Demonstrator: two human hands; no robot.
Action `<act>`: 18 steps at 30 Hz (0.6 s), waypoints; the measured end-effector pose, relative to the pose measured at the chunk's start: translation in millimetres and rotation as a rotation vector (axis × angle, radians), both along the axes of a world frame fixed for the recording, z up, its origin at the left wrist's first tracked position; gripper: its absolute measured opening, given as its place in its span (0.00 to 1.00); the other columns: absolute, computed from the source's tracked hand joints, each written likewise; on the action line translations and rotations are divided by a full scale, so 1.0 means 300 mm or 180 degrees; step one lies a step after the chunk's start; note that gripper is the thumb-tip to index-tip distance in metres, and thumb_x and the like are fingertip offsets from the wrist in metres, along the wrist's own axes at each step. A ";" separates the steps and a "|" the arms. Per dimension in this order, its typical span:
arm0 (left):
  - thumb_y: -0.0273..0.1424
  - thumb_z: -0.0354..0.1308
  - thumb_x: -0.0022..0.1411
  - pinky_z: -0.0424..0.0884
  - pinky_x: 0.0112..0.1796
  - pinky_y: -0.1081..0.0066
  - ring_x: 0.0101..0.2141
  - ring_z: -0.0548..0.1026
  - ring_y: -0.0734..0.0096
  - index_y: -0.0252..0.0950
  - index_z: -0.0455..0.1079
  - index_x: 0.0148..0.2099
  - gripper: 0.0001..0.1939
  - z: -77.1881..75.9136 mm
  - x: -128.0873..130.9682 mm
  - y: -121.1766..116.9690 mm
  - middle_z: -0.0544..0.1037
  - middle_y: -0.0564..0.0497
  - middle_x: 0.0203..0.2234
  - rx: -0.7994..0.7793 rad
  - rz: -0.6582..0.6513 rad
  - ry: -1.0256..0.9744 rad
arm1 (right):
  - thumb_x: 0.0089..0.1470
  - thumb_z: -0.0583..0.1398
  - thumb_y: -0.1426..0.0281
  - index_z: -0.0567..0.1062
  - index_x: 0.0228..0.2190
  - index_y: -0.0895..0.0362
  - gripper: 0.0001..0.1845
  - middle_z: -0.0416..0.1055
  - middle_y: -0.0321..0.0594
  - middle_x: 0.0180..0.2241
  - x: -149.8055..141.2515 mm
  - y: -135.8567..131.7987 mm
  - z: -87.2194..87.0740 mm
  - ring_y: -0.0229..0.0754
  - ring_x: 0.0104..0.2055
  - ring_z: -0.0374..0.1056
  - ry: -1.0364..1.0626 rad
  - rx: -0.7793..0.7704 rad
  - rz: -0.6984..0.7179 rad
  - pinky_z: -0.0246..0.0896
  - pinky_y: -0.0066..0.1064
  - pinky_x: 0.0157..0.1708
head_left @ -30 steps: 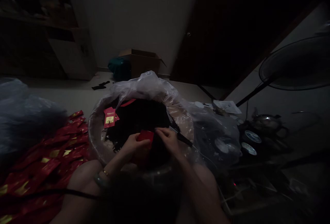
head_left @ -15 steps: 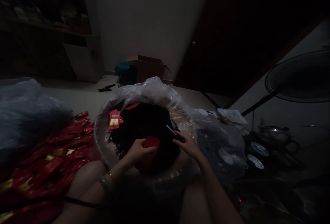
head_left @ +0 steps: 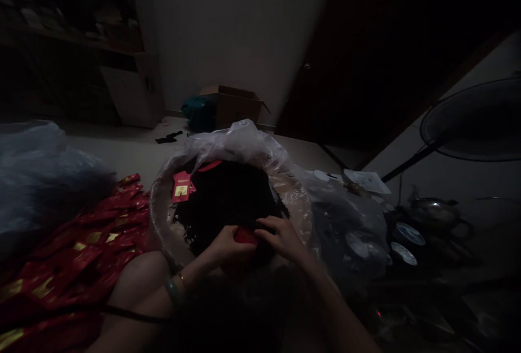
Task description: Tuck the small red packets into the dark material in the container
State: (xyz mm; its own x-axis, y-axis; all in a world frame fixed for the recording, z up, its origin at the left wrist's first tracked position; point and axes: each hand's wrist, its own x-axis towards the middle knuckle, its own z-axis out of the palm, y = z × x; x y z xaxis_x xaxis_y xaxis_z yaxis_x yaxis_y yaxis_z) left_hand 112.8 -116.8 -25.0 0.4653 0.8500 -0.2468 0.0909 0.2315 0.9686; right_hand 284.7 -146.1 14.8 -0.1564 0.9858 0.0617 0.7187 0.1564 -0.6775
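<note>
My left hand (head_left: 223, 244) is closed around a small red packet (head_left: 245, 236), thumb along its near side, above a plastic-lined tub (head_left: 157, 217) of dark loose leaf-like bits (head_left: 228, 196). At the packet's right edge, my right hand (head_left: 283, 239) has its fingers curled round a slim dark tool (head_left: 251, 224) lying across the packet's top. Against the black contents most of the tool is lost to view. Red packets with a gold label (head_left: 181, 187) rest at the tub's left rim. The light is very dim.
A heap of red packets (head_left: 93, 239) lies left of the tub, beside a large clear plastic bag (head_left: 49, 174). To the right are another plastic bag (head_left: 350, 223), a teapot (head_left: 435, 212), small dishes (head_left: 409, 233) and a fan (head_left: 476, 120). A cardboard box (head_left: 236, 106) stands by the wall.
My right hand took up the dark tool with a pale strip from the tub's right side, then brought it left to the packet. The left hand keeps the packet, slightly lower now.
</note>
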 end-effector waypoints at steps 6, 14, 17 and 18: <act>0.30 0.67 0.38 0.65 0.26 0.75 0.23 0.70 0.75 0.30 0.73 0.31 0.14 0.002 -0.005 0.006 0.75 0.55 0.20 -0.0112 -0.0023 0.0051 | 0.50 0.62 0.61 0.77 0.43 0.54 0.18 0.76 0.40 0.40 0.043 0.009 -0.031 0.44 0.41 0.71 0.0243 -0.0105 -0.0195 0.64 0.35 0.42; 0.30 0.68 0.38 0.65 0.26 0.75 0.22 0.70 0.74 0.29 0.73 0.32 0.15 0.002 -0.003 0.007 0.75 0.54 0.20 -0.0080 0.0181 0.0017 | 0.46 0.65 0.61 0.76 0.44 0.56 0.23 0.75 0.43 0.44 0.073 0.011 -0.016 0.48 0.46 0.70 0.0396 -0.0324 -0.0164 0.63 0.39 0.47; 0.31 0.68 0.38 0.66 0.27 0.74 0.23 0.71 0.73 0.30 0.73 0.31 0.15 0.005 -0.001 0.004 0.75 0.54 0.21 -0.0100 0.0198 0.0028 | 0.51 0.62 0.64 0.77 0.42 0.57 0.16 0.75 0.42 0.38 0.046 0.012 -0.019 0.45 0.41 0.70 0.0267 -0.0278 0.0022 0.64 0.35 0.41; 0.32 0.68 0.38 0.66 0.27 0.74 0.24 0.71 0.73 0.30 0.73 0.31 0.16 0.006 -0.001 0.003 0.75 0.54 0.21 -0.0126 0.0193 0.0021 | 0.52 0.61 0.65 0.78 0.41 0.57 0.15 0.75 0.41 0.37 0.040 0.012 -0.021 0.44 0.40 0.70 0.0232 -0.0257 0.0033 0.63 0.33 0.39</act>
